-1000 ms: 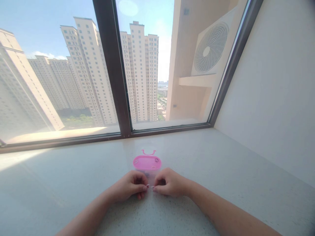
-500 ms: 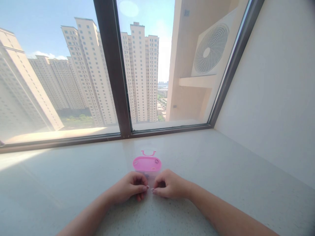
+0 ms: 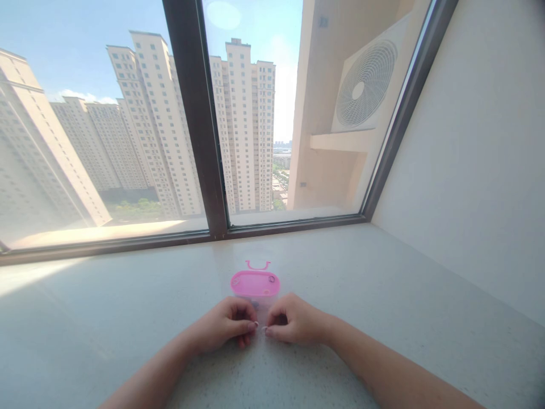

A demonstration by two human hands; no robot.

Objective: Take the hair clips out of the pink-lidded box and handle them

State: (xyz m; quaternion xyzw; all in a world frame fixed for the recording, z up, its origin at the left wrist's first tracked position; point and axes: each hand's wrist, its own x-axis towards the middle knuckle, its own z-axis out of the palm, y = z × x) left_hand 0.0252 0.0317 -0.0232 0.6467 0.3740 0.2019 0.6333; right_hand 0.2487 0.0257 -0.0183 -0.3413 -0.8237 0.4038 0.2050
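My left hand [image 3: 240, 324] is closed in a pinch on a small pale ring-like piece [image 3: 256, 324]. Opposite it, my right hand [image 3: 286, 321] pinches another small pale curved piece [image 3: 264, 329]. A narrow gap separates the two sets of fingertips. Just beyond both hands lies a pink oval lid or tray [image 3: 254, 283] with small ring-like items on it, one of them dark. Below its near edge a see-through part shows, partly hidden by my hands. A pink curved handle [image 3: 258, 268] lies behind the pink oval, apart from it.
The speckled pale counter [image 3: 128, 318] runs back to a dark window frame [image 3: 289, 227]. A white wall [image 3: 477, 170] stands at the right. Tall buildings and an outdoor fan unit show through the glass.
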